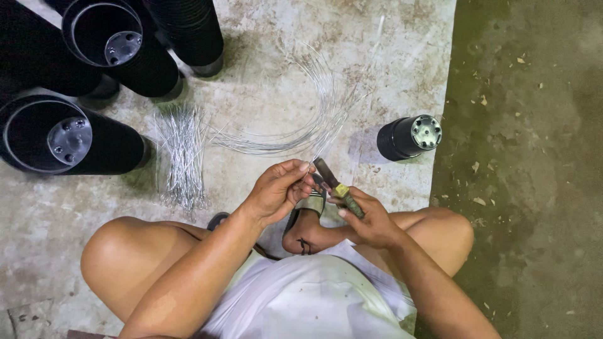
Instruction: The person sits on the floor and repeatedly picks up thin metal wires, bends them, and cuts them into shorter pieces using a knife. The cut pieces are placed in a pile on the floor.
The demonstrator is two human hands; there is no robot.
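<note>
A bundle of long curved wires (301,129) sweeps in an arc across the concrete floor (264,94), and its near ends rise to the person's hands just above a sandalled foot (308,216). The left hand (276,188) has its fingers closed in a pinch on the ends of those wires, holding them up off the floor. The right hand (370,220) is wrapped shut around the handles of a pair of pliers (339,188), whose dark nose points up and to the left and meets the wire ends right beside the left fingertips; whether the jaws are biting a wire at this instant is too small to tell. To the left of the arc lies a pile of short cut wire pieces (181,160), many of them, laid roughly parallel, which suggests that a good share of the cutting is already done, while the long bundle, still thick, looks like stock yet to be worked. A small black plastic pot (407,136) lies on its side to the right of the hands, its holed base facing the camera, with no wire on it that can be seen. Stacks of larger black plastic pots (75,135) lie at the upper left, well apart from the hands, likewise bare of wire as far as the view shows.
</note>
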